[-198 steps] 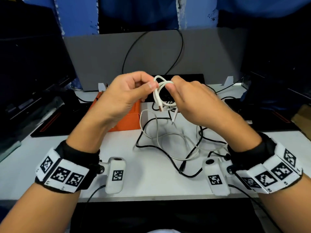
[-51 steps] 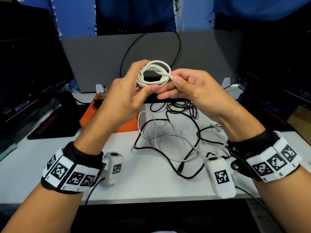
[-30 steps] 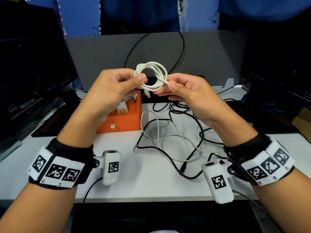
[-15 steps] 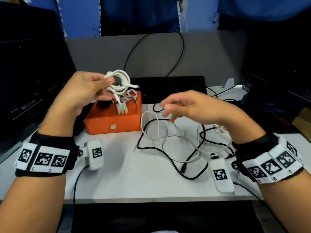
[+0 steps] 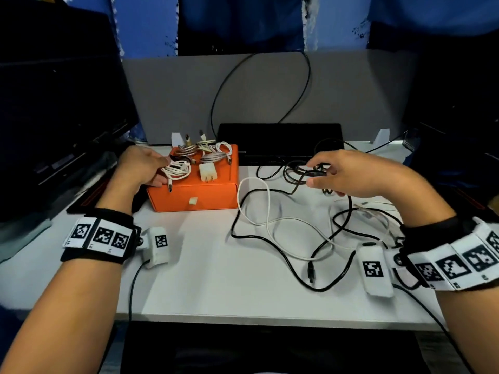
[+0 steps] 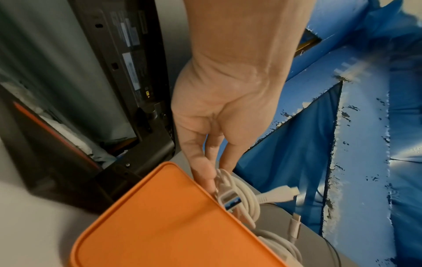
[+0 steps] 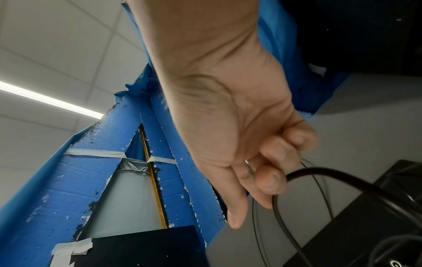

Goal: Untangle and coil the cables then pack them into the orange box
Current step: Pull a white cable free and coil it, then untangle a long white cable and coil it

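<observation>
White desk (image 5: 210,279) under both arms carries the orange box (image 5: 194,193), just left of a loose tangle of black cable (image 5: 286,255) and white cable (image 5: 270,220). On the box's top, the left hand (image 5: 137,168) pinches a coiled white cable (image 5: 176,170) between fingertips (image 6: 203,173) and thumb. To the right, the right hand (image 5: 348,176) hovers with fingers (image 7: 269,178) curled round a raised loop of black cable.

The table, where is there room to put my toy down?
The bare white table in front of the orange box, between the left hand and the loose black and white cables, is free. The right side under the right hand is crowded with cables, and the box is full of coils.
</observation>
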{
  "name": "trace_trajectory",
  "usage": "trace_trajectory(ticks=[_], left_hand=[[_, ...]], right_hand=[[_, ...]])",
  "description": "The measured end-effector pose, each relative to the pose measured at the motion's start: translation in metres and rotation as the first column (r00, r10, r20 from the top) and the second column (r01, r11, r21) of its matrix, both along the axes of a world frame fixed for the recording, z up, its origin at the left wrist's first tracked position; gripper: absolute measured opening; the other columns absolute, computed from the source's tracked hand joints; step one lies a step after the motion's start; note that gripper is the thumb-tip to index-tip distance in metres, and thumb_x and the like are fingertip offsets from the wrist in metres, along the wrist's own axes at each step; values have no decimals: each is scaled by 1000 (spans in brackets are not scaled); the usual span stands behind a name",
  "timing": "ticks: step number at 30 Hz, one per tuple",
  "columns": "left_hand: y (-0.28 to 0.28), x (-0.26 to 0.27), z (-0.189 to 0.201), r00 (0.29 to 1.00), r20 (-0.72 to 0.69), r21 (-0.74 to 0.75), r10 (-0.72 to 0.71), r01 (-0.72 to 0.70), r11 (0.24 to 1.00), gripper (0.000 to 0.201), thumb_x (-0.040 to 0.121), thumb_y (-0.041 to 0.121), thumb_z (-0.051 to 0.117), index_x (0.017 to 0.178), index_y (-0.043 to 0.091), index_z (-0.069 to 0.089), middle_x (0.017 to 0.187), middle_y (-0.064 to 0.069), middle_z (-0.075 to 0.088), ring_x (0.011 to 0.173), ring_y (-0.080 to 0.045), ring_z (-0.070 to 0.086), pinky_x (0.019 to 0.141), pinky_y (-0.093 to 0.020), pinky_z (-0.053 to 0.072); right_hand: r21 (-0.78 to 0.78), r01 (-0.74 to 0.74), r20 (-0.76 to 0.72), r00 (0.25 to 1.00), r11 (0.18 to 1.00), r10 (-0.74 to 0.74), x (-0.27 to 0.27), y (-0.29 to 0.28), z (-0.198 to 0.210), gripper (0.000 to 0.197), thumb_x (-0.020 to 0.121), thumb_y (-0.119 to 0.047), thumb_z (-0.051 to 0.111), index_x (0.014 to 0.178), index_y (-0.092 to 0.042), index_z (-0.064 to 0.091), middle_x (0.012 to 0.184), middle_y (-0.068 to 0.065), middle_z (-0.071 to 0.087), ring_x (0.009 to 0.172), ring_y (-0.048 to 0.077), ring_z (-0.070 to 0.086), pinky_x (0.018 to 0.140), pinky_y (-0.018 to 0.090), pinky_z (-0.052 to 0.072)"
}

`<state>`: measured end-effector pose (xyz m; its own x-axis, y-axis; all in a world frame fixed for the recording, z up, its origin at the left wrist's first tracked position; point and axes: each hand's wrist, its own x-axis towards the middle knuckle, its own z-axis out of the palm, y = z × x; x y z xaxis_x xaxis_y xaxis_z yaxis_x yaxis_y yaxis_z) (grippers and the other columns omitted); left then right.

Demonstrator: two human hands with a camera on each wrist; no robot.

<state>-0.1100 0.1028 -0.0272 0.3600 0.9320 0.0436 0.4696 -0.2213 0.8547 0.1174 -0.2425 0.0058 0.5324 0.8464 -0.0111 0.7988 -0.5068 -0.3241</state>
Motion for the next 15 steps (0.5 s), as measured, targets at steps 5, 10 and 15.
trace_trajectory(ticks=[5,10,15], left_hand=[[2,-12,6,990,-64,122,-123,130,984,15,96,21,70,108,12,75,94,-16,70,62,-19,57,40,-18,50],[-1,-11,8,956,-161,91,-246,263,961,12,91,16,76,103,21,75,83,-16,68,64,-19,59,51,-26,54],[0,-1,3,979,-110,110,-173,185,977,25,95,8,71,118,16,65,83,-17,67,60,-22,61,56,-34,56]], right_hand=[[-35,61,81,995,998,-58,9,1,-1,40,96,-58,62,94,-18,64,74,-3,66,71,15,62,63,32,42],[-35,44,27,999,998,-43,13,3,-6,37,103,-43,58,79,-14,65,63,-2,65,52,12,55,55,28,39],[97,34,-44,999,995,-30,12,7,-10,35,105,-36,55,84,-11,66,54,-3,68,46,9,59,58,29,42]])
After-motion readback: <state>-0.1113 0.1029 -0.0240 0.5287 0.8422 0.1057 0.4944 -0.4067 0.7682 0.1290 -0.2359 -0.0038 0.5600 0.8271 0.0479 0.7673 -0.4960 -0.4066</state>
